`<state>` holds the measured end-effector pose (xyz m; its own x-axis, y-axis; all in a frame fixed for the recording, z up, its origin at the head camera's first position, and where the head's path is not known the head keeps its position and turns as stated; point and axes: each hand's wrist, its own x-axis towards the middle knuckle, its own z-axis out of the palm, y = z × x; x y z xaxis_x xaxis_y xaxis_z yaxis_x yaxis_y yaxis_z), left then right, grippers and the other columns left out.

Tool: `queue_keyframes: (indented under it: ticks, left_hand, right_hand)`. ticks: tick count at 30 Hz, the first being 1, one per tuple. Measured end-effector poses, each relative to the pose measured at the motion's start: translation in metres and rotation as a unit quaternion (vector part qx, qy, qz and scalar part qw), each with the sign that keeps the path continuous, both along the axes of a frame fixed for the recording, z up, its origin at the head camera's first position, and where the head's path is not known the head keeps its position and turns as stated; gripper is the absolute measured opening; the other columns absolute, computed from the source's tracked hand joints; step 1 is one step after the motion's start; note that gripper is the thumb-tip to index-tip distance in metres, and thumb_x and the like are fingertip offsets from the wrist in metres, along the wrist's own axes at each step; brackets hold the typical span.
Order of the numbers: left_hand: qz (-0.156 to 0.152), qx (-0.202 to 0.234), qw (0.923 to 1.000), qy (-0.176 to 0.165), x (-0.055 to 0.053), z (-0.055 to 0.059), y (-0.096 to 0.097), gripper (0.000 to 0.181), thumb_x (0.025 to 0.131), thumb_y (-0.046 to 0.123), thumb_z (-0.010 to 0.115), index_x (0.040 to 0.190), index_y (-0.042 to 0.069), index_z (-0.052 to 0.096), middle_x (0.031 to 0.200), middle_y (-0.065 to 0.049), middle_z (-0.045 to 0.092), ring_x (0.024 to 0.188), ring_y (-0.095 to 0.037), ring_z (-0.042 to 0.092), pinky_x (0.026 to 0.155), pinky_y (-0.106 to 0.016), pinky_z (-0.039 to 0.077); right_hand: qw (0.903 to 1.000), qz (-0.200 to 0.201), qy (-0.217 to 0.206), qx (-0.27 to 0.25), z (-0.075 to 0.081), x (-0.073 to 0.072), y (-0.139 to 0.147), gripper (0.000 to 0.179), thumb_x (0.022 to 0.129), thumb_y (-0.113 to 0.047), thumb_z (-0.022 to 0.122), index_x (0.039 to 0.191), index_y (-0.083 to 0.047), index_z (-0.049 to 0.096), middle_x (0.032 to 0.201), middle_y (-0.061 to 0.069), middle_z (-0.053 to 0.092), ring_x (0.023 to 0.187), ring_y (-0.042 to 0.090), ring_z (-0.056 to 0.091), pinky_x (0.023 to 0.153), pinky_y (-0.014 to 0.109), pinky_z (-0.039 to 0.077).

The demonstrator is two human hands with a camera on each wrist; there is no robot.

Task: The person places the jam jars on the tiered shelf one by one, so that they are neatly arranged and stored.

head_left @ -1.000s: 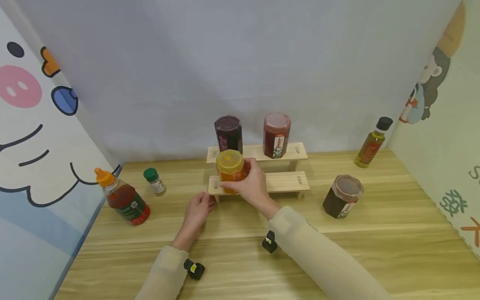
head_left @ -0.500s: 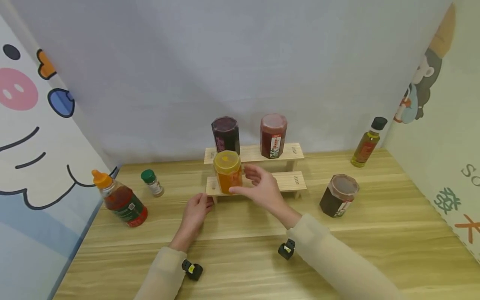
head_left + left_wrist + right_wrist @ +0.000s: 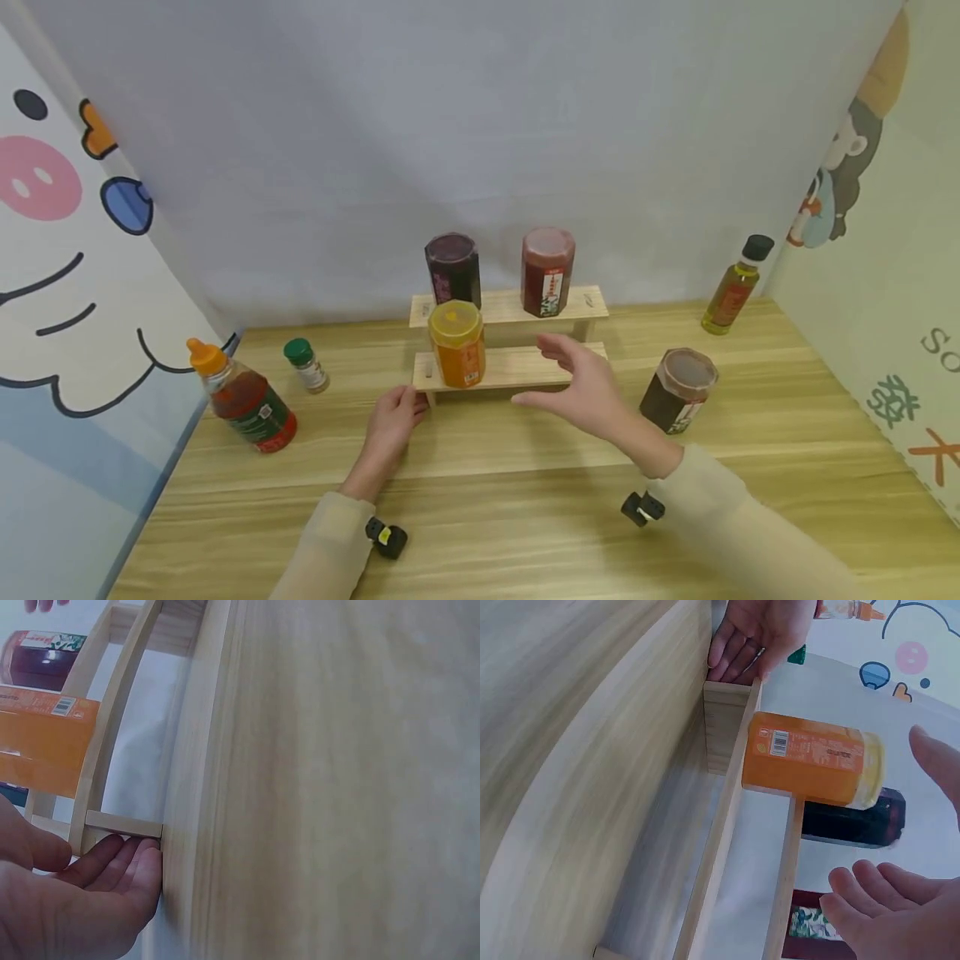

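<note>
My left hand (image 3: pixel 392 417) holds the left end of a two-step wooden display rack (image 3: pixel 525 367). In the left wrist view, its thumb lies at the board's end and its fingertips against the leg (image 3: pixel 124 824). An orange jar with a yellow lid (image 3: pixel 458 346) stands upright on the lower step, towards the left. My right hand (image 3: pixel 581 387) hovers to the right of that jar, thumb and fingers spread, holding nothing. Behind, on the upper step, are a dark purple jar (image 3: pixel 453 271) and a red jar with a pinkish lid (image 3: pixel 548 273).
A dark jar (image 3: pixel 678 392) stands on the table right of the rack, beyond it an oil bottle (image 3: pixel 737 287) with a black cap. To the left are a small green-capped shaker (image 3: pixel 306 365) and a red sauce bottle (image 3: pixel 251 404) with an orange nozzle. A pale wall (image 3: pixel 487 125) rises behind.
My right hand has let go of the orange jar and moved right, away from it. The jar stays on the lower step. My left hand keeps its place at the rack's end.
</note>
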<state>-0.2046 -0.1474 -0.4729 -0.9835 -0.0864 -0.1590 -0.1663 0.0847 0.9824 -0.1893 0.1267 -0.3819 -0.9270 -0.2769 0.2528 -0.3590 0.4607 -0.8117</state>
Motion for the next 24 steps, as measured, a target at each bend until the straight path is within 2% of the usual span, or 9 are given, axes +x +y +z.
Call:
queue_keyframes:
  ticks: [6,13,18,21,23,24]
  left_hand:
    - [0.001,0.001,1.0,-0.007,0.0,0.001,0.001,0.041,0.106,0.017,0.032,0.13,-0.012,0.047,0.125,-0.03,0.052,0.117,-0.035,0.052,0.097,-0.04,0.046]
    - [0.005,-0.009,0.9998,-0.015,0.0,0.001,0.001,0.041,0.106,0.016,0.032,0.13,-0.013,0.046,0.124,-0.03,0.052,0.116,-0.035,0.052,0.097,-0.039,0.046]
    - [0.004,-0.01,0.9999,-0.012,0.0,0.0,0.001,0.04,0.106,0.016,0.032,0.13,-0.014,0.046,0.124,-0.03,0.052,0.116,-0.036,0.052,0.097,-0.04,0.046]
    - [0.005,-0.006,1.0,-0.005,-0.001,-0.001,0.001,0.04,0.106,0.015,0.031,0.128,-0.014,0.047,0.123,-0.03,0.053,0.116,-0.037,0.052,0.098,-0.042,0.045]
    - [0.007,-0.005,1.0,-0.002,-0.001,-0.001,0.002,0.039,0.106,0.014,0.032,0.127,-0.014,0.048,0.123,-0.031,0.053,0.116,-0.037,0.052,0.098,-0.042,0.045]
    - [0.007,-0.005,1.0,-0.002,-0.001,-0.001,0.002,0.039,0.106,0.014,0.032,0.126,-0.014,0.049,0.123,-0.031,0.053,0.116,-0.037,0.053,0.097,-0.042,0.045]
  right_hand:
    - [0.9984,-0.022,0.012,0.052,0.007,0.012,0.03,0.088,0.068,-0.047,0.084,0.139,-0.011,0.046,0.136,0.008,0.051,0.124,0.028,0.046,0.101,0.048,0.04]
    - [0.9985,-0.052,0.015,0.009,0.007,0.012,0.062,0.086,0.071,-0.036,0.085,0.14,-0.004,0.045,0.137,0.013,0.05,0.127,0.028,0.044,0.105,0.044,0.037]
    - [0.9973,-0.071,0.017,0.001,0.007,0.012,0.078,0.086,0.071,-0.029,0.086,0.14,-0.001,0.043,0.137,0.016,0.049,0.129,0.029,0.041,0.106,0.047,0.034]
    - [0.9959,-0.086,0.023,0.016,0.007,0.013,0.084,0.088,0.07,-0.029,0.087,0.139,0.001,0.043,0.137,0.018,0.049,0.128,0.031,0.042,0.104,0.05,0.036]
    - [0.9935,-0.103,0.029,0.039,0.007,0.013,0.089,0.088,0.07,-0.032,0.087,0.139,0.001,0.043,0.136,0.018,0.049,0.107,0.03,0.056,0.092,0.043,0.047]
    - [0.992,-0.112,0.03,0.051,0.007,0.013,0.091,0.089,0.07,-0.033,0.087,0.14,0.0,0.043,0.137,0.018,0.049,0.094,0.029,0.059,0.083,0.041,0.05]
